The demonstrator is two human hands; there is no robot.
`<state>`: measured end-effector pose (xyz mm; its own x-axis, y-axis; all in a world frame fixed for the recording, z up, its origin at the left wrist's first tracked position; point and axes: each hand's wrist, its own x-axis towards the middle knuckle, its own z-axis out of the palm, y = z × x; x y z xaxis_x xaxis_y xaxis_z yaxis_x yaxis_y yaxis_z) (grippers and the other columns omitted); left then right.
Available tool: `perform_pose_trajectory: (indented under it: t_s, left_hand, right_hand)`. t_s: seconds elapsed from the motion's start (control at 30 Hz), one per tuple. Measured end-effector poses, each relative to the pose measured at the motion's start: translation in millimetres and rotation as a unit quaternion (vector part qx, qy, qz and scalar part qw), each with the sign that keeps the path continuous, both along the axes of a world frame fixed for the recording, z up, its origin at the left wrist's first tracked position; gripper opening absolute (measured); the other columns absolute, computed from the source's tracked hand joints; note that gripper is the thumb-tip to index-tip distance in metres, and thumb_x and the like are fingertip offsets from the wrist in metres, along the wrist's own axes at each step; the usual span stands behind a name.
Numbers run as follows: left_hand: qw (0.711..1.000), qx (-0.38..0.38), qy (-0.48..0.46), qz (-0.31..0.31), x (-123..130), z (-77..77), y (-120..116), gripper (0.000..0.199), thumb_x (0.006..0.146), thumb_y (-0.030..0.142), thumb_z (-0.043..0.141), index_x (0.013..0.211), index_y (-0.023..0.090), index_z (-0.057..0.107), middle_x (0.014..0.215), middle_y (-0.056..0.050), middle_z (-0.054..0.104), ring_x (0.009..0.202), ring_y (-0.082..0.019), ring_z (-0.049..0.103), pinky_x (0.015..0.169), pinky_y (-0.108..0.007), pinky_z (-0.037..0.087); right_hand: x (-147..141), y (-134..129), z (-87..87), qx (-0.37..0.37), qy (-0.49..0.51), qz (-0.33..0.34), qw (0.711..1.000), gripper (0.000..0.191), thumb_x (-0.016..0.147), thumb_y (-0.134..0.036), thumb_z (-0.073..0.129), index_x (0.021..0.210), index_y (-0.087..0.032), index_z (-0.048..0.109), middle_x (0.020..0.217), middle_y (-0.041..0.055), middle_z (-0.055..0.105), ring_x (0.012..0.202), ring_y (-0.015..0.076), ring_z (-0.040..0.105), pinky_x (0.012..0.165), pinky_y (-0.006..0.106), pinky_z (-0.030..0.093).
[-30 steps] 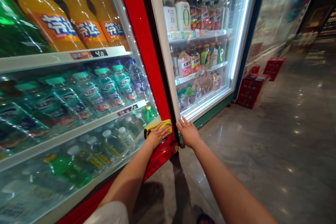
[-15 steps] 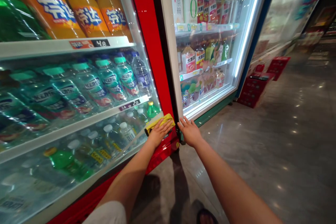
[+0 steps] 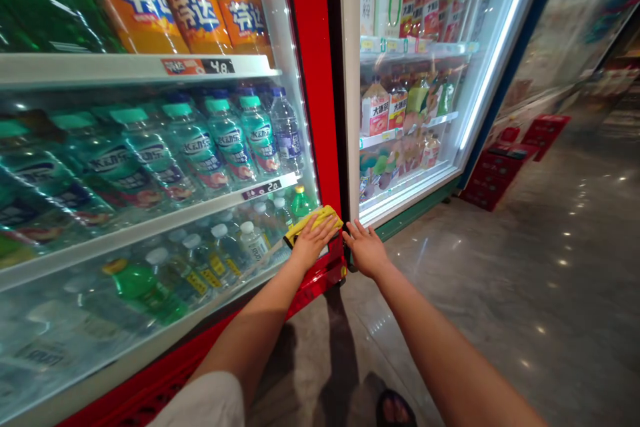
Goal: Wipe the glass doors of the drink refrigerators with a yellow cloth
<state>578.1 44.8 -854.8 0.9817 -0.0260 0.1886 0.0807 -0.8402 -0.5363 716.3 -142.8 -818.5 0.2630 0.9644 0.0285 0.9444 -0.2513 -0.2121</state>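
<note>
My left hand (image 3: 311, 245) lies flat with its fingers spread over a yellow cloth (image 3: 320, 216), pressing it to the lower right corner of the red-framed cooler (image 3: 320, 113). The cloth has a dark edge and covers part of the glass and the red frame. Beside it, my right hand (image 3: 367, 250) has its fingers apart and nothing in it. Its fingertips are at the bottom corner of the white-framed cooler (image 3: 353, 113); whether they touch it I cannot tell.
Bottles stand behind the glass, among them orange bottles (image 3: 195, 13) and a green bottle (image 3: 145, 290). Red boxes (image 3: 495, 177) sit on the grey floor (image 3: 525, 280) at the right. My foot (image 3: 395, 408) shows at the bottom.
The view has shifted, so the coolers and both hands appear farther right. My left hand is still on the cloth at the corner, and my right hand is still beside it.
</note>
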Motion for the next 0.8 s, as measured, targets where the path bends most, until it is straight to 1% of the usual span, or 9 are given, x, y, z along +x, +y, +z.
perform_pose_trajectory:
  t_s: [0.1,0.2,0.33,0.4,0.47,0.53,0.67,0.73,0.8]
  left_hand:
    - [0.999,-0.002,0.037,-0.022,-5.9,-17.3,0.1,0.051,0.096,0.014,0.043,0.145,0.024,0.054,0.16,-0.001,0.043,0.15,-0.015,0.036,0.13,-0.043,0.018]
    - [0.998,-0.004,0.054,-0.024,-41.4,-21.5,3.6,0.054,0.093,0.013,0.047,0.145,0.028,0.054,0.158,0.001,0.047,0.148,-0.013,0.039,0.13,-0.041,0.019]
    - [1.0,0.0,0.017,0.013,-106.9,-5.7,5.7,0.07,0.092,0.015,0.048,0.159,0.025,0.03,0.164,-0.001,0.036,0.151,-0.016,0.034,0.131,-0.044,0.008]
    - [1.0,-0.001,0.001,0.027,-128.9,0.5,3.4,0.072,0.093,0.015,0.047,0.161,0.025,0.025,0.165,0.0,0.035,0.152,-0.016,0.033,0.131,-0.044,0.003]
    - [0.999,-0.005,0.003,0.033,-135.2,4.0,-0.4,0.072,0.093,0.014,0.046,0.161,0.026,0.025,0.164,0.0,0.036,0.151,-0.015,0.034,0.131,-0.042,0.004]
    - [0.999,-0.01,0.011,0.032,-128.8,9.0,-3.7,0.071,0.093,0.013,0.045,0.16,0.027,0.027,0.163,0.0,0.038,0.15,-0.015,0.036,0.131,-0.041,0.008]
    - [0.999,-0.009,0.024,0.027,-123.8,28.1,-6.3,0.071,0.093,0.012,0.045,0.16,0.029,0.028,0.164,0.001,0.036,0.151,-0.015,0.035,0.13,-0.042,0.01]
    - [0.999,-0.007,0.004,0.054,-142.9,32.8,-8.2,0.07,0.094,0.015,0.045,0.16,0.03,0.027,0.165,0.001,0.033,0.152,-0.016,0.033,0.131,-0.043,0.005]
    - [0.995,-0.006,-0.03,0.092,-172.9,27.4,-11.5,0.067,0.096,0.018,0.045,0.16,0.031,0.028,0.164,0.001,0.034,0.151,-0.017,0.035,0.131,-0.045,0.0]
  right_hand:
    - [1.0,1.2,-3.8,-0.01,-0.006,0.0,1.0,0.061,0.094,-0.011,0.039,0.154,-0.018,0.043,0.168,0.0103,0.025,0.157,0.0277,0.017,0.124,0.054,0.023]
    - [2.1,2.4,-5.2,-0.015,-0.009,0.002,1.0,0.06,0.094,-0.011,0.039,0.153,-0.017,0.044,0.168,0.0113,0.026,0.157,0.029,0.017,0.123,0.054,0.024]
    - [-1.4,3.7,-3.1,-0.008,-0.01,0.016,1.0,0.06,0.094,-0.009,0.037,0.154,-0.014,0.043,0.168,0.013,0.024,0.157,0.0303,0.017,0.123,0.055,0.024]
    - [-6.2,5.1,-2.5,-0.004,-0.011,0.035,0.999,0.061,0.094,-0.009,0.038,0.154,-0.015,0.042,0.168,0.0125,0.023,0.157,0.0297,0.016,0.123,0.055,0.024]
    - [-12.7,8.1,-2.2,-0.003,-0.014,0.059,0.998,0.062,0.093,-0.009,0.04,0.155,-0.017,0.042,0.168,0.0107,0.023,0.157,0.0279,0.015,0.124,0.054,0.025]
    - [-20.4,13.3,-1.4,-0.001,-0.017,0.085,0.996,0.065,0.091,-0.006,0.041,0.155,-0.021,0.042,0.169,0.0083,0.022,0.157,0.0257,0.016,0.124,0.053,0.025]
    - [-36.0,26.0,3.0,0.024,-0.019,0.13,0.991,0.071,0.091,-0.003,0.039,0.157,-0.027,0.037,0.169,0.0048,0.019,0.158,0.0237,0.015,0.125,0.053,0.024]
    - [-42.9,29.8,4.9,0.032,-0.022,0.138,0.99,0.072,0.091,-0.003,0.038,0.158,-0.029,0.035,0.17,0.0033,0.017,0.158,0.0241,0.013,0.125,0.054,0.023]
    - [-49.3,30.6,4.7,0.027,-0.031,0.146,0.988,0.072,0.091,-0.002,0.037,0.158,-0.029,0.035,0.17,0.0019,0.015,0.158,0.0247,0.012,0.125,0.055,0.022]
